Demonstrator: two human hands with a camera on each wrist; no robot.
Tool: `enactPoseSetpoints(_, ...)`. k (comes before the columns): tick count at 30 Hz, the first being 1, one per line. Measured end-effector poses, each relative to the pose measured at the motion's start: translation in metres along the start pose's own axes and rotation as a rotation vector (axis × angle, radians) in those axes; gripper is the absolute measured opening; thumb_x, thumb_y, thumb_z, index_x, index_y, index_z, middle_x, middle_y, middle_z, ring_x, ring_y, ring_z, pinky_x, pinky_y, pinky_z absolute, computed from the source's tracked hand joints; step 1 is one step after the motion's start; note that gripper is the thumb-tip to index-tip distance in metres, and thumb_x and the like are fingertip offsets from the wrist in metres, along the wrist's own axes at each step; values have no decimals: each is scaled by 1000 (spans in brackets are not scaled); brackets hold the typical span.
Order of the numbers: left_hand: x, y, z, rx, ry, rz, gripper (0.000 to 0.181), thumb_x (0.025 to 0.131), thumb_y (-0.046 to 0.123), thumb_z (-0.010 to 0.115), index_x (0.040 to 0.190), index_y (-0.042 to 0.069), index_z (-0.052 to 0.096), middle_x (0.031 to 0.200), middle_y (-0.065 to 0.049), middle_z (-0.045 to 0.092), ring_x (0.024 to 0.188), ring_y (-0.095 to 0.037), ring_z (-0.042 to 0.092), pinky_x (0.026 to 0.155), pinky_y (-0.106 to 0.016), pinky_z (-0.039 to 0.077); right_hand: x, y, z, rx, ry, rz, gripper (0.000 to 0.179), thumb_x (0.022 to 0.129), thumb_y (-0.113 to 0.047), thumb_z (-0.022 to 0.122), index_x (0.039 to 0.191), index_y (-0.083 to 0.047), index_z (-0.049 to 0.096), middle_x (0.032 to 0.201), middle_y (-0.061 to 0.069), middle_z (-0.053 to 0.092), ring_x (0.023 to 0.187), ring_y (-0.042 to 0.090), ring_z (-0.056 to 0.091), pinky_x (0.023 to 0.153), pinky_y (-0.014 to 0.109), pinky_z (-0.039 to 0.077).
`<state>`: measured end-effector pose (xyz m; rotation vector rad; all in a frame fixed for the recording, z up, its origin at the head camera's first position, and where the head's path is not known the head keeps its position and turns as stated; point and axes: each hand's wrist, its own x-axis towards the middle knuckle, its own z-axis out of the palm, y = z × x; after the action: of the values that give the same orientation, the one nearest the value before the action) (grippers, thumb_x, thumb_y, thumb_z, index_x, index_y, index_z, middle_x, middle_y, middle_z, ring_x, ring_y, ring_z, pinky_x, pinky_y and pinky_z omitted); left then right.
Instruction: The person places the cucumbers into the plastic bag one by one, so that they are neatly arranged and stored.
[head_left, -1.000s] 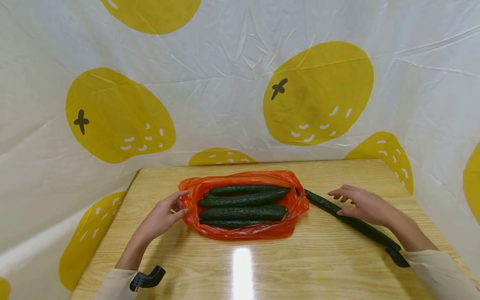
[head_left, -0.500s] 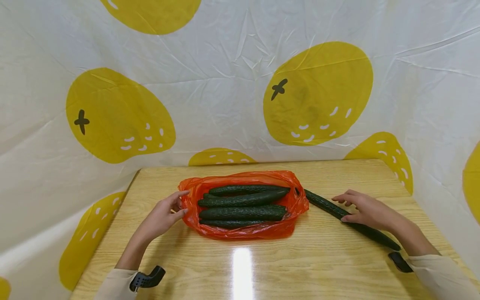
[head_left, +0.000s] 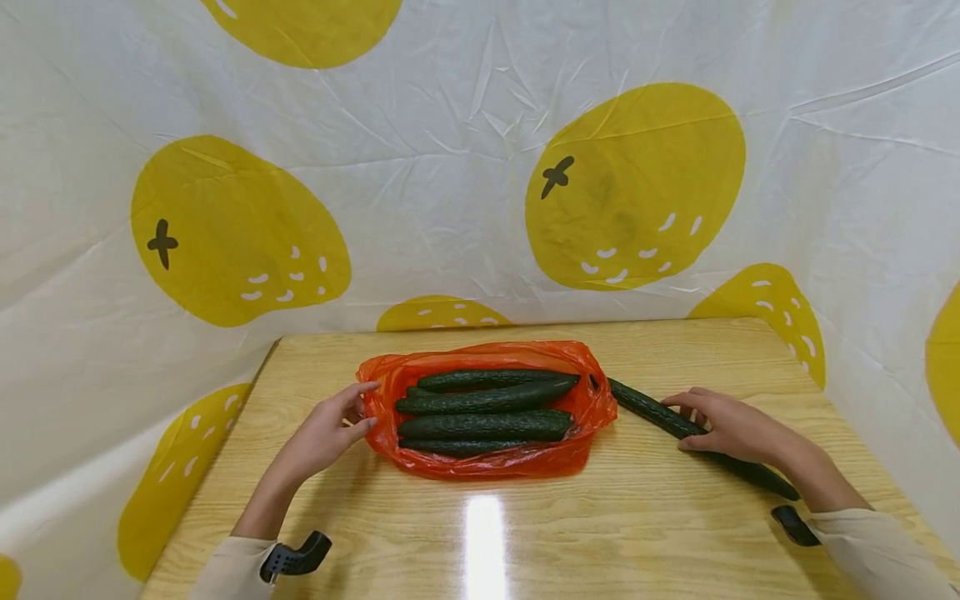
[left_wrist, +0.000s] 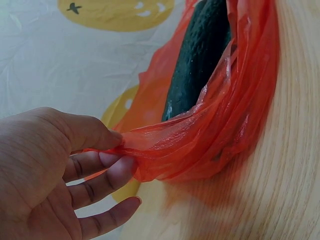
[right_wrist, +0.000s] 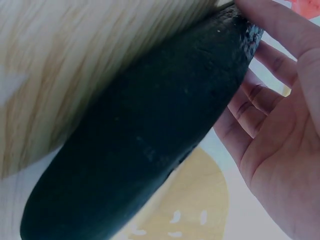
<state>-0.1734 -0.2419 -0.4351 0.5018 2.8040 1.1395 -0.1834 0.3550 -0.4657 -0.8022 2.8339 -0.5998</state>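
An open red plastic bag (head_left: pixel 517 467) lies on the table with several dark green cucumbers (head_left: pixel 487 427) side by side in it. At the bag's left end my left hand (head_left: pixel 322 433) pinches its edge between thumb and fingers; the left wrist view shows the gathered film (left_wrist: pixel 165 145) there. To the bag's right, a long loose cucumber (head_left: pixel 645 407) slants across the table, its far end by the bag's right side. My right hand (head_left: pixel 738 429) grips this cucumber around its middle, thumb on the near side, fingers on the far side. The right wrist view shows its near end (right_wrist: pixel 100 165) large.
The wooden table (head_left: pixel 600 533) carries a bright light reflection at the front. A white sheet (head_left: pixel 435 217) printed with yellow fruit encloses the back and sides. Black wrist mounts (head_left: pixel 296 557) sit at both sleeves.
My right hand has come down onto the loose cucumber, shifting slightly toward me, and its fingers have closed around it. The left hand and the bag have not moved.
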Motion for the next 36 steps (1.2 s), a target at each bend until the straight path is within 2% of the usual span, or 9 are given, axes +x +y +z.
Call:
enactPoseSetpoints(8, 0, -1, 0, 0, -2, 3, 56, 96, 6, 67, 148, 2, 47, 90, -2, 60, 84, -19, 61, 67, -28, 52, 5, -1, 1, -45, 16, 0, 56, 87, -30, 80, 133, -2, 62, 100, -3, 62, 81, 5, 54, 69, 30, 49)
enactPoseSetpoints(17, -1, -2, -1, -1, -1, 2, 57, 96, 7, 67, 150, 3, 47, 90, -3, 59, 85, -19, 61, 67, -28, 51, 7, -6, 0, -157, 23, 80, 44, 82, -27, 81, 120, -8, 67, 93, -6, 63, 81, 11, 59, 66, 35, 49)
enactPoseSetpoints(21, -1, -2, -1, 1, 3, -3, 57, 97, 8, 67, 150, 4, 46, 91, -3, 60, 85, -19, 61, 67, -28, 52, 6, -4, -2, -187, 17, 89, 44, 81, -28, 81, 117, -9, 67, 93, -4, 64, 80, 12, 59, 64, 37, 49)
enactPoseSetpoints(36, 0, -1, -1, -2, 7, -9, 57, 97, 8, 67, 150, 4, 47, 92, -3, 59, 86, -19, 61, 70, -29, 53, -2, -3, -17, -157, 13, 91, 42, 85, -27, 80, 118, -6, 65, 93, -5, 64, 80, 10, 59, 66, 35, 50)
